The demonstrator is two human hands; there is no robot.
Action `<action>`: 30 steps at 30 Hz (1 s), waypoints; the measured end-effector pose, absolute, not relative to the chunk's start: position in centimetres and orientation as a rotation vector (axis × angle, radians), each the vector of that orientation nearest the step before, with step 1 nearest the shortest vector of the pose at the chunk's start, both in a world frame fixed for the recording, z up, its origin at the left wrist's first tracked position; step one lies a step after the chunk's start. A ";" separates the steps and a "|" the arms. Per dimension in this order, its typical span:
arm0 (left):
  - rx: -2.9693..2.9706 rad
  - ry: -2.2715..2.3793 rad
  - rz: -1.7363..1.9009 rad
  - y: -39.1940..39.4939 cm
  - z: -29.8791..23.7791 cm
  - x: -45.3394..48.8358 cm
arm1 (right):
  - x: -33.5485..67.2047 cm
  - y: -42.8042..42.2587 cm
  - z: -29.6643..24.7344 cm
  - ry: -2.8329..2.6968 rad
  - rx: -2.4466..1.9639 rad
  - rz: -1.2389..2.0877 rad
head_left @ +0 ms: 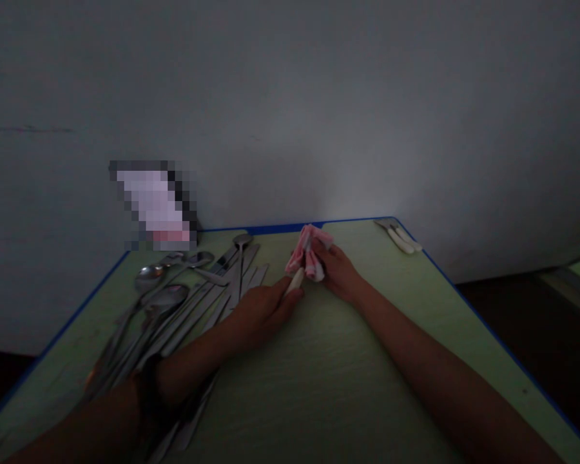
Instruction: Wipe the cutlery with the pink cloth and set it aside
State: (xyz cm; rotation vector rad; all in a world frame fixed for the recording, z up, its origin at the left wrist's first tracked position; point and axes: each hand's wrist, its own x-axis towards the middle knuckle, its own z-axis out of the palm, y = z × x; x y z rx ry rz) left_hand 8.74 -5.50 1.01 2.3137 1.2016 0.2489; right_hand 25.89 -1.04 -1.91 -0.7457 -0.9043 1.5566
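My left hand [265,309] is closed around a piece of cutlery by its white handle [294,282], over the middle of the table. Wrapped about its far end is a pink and white cloth [304,251], so I cannot see whether it is a fork, spoon or knife. My right hand [337,269] pinches the cloth from the right side, close to my left fingertips. To the left, partly under my left forearm, lies a spread of metal cutlery, with spoons [169,296] and knives [207,303].
Two white-handled utensils [400,238] lie together at the far right corner of the pale green table [348,386], which has a blue edge. A blurred-out device with a lit screen [152,203] leans at the back left. Behind the table stands a grey wall [290,116].
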 end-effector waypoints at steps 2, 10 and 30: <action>2.317 1.195 0.254 -5.5 1.0 8.7 | 25.9 -1.1 -1.9 -0.937 -0.719 1.559; 2.261 1.197 0.259 -5.5 1.1 8.7 | 26.3 -0.7 -2.7 -0.988 -0.714 1.580; 2.211 1.149 0.394 -5.5 0.9 8.6 | 26.5 -0.6 -1.1 -0.698 -0.548 1.812</action>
